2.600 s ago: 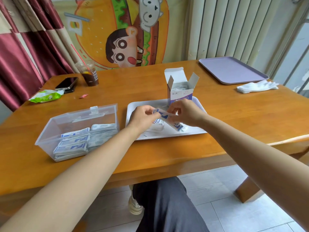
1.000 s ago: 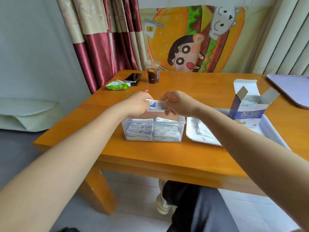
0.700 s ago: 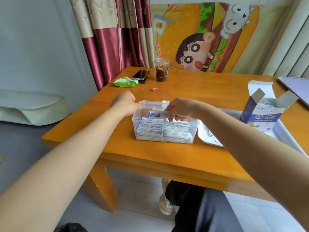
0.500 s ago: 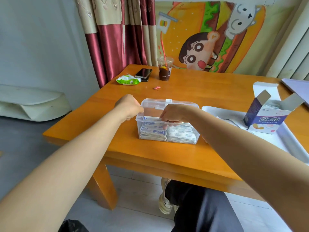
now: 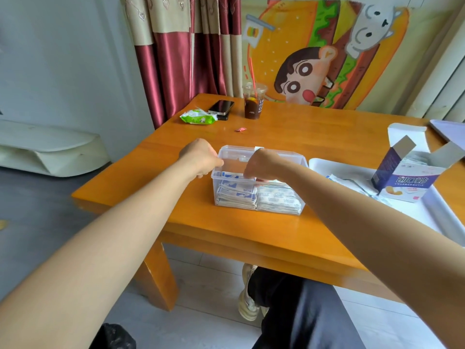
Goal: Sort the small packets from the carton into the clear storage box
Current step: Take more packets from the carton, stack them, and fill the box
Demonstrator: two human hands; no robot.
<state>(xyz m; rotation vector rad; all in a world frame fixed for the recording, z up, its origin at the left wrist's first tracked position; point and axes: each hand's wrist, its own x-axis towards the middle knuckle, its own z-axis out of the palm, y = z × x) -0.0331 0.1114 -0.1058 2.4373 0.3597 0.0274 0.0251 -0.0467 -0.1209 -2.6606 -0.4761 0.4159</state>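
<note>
On the desk [image 5: 251, 235], in the head view, the only one here, the clear storage box [image 5: 281, 153] stands open near the front edge with both hands at it. The left hand [image 5: 201, 157] is against the box's left rim with its fingers [image 5: 218, 162] curled. Whether they grip the wall or only touch it, I cannot tell. The right hand [image 5: 261, 165] reaches in from above, and its fingers [image 5: 249, 173] bend down onto the top packet [image 5: 230, 176] of the left pile. Whether they pinch it or just press it flat is hidden by the hand itself.

Much of the sorting looks done. Inside the box are two neat piles side by side, a blue-printed stack [image 5: 236, 197] on the left and a paler stack [image 5: 278, 200] on the right, each filling about the lower half of the box.

There is work left, though. To the right of the box the white tray [image 5: 427, 215] holds several loose packets [image 5: 347, 180], and the carton [image 5: 407, 177] stands on it with its flaps open and more wrappers showing at its mouth. I would judge the task well past its start but not near its end, since the tray and the carton both have yet to be emptied.
</note>
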